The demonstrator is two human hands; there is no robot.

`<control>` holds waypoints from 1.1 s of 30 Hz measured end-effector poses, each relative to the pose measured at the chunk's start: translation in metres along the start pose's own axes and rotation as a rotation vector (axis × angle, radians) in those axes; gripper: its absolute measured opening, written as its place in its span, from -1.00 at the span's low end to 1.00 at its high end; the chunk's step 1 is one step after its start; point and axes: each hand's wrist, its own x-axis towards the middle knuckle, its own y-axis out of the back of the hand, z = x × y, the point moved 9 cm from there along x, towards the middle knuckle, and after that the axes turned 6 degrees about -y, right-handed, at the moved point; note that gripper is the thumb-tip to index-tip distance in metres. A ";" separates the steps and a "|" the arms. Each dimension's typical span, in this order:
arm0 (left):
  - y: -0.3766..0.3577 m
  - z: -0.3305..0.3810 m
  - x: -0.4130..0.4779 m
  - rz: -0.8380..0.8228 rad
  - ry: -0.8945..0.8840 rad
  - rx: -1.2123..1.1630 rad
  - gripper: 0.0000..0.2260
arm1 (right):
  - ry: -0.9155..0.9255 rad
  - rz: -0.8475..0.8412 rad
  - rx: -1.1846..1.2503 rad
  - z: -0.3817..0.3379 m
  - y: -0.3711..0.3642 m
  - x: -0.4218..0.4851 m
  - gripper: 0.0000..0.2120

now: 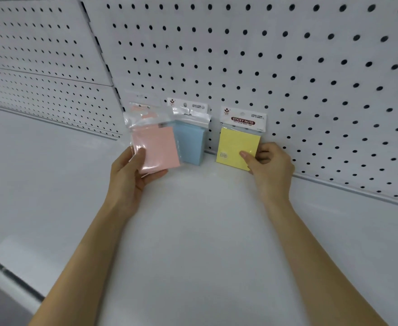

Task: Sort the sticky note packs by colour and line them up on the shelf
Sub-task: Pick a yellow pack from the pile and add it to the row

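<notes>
Both bare arms reach up from the bottom of the frame onto the white shelf, and here is the action at centre. The left hand has the pink pack in its grip, thumb pressed on the front of the clear wrapper and the fingers curled beneath, pinching it just left of centre; whether its bottom edge touches the shelf, hard to tell. Just behind it, overlapped along its left side, the blue pack stands upright against the pegboard, its white header card up top. To the right, with a narrow gap between, the yellow pack stands on the shelf, leaning back against the pegboard, a red "STICKY NOTE" label on its header. The right hand is on it, thumb laid flat on the lower right of the yellow face, fingers wrapped round the right edge, pinching that side. In the upper left of the frame, more perforated panels run off along the wall.
</notes>
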 end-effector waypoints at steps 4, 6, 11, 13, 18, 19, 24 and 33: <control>-0.002 -0.002 0.000 -0.013 0.006 -0.010 -0.82 | -0.007 -0.005 0.047 0.001 0.001 0.002 -0.81; -0.003 -0.002 0.000 -0.030 -0.001 0.016 -0.81 | -0.001 -0.005 0.061 0.000 0.001 0.002 -0.81; -0.004 -0.002 0.001 -0.048 -0.011 0.013 -0.80 | 0.003 0.007 0.064 -0.001 0.001 0.002 -0.80; -0.003 -0.002 0.001 -0.058 -0.015 0.014 -0.81 | 0.005 0.007 0.068 -0.001 0.002 0.001 -0.81; -0.001 -0.004 0.003 -0.060 -0.028 0.007 -0.83 | 0.007 0.006 0.063 -0.003 0.002 0.000 -0.82; 0.002 -0.003 0.003 -0.042 -0.042 0.007 -0.83 | 0.007 0.007 0.064 -0.004 0.002 -0.001 -0.81; 0.032 0.008 0.009 0.148 -0.160 0.083 -0.90 | 0.010 0.009 0.017 -0.007 0.001 -0.005 -0.75; 0.061 0.008 0.059 0.173 -0.094 0.047 -0.88 | -0.033 -0.022 -0.067 -0.006 -0.001 -0.009 -0.76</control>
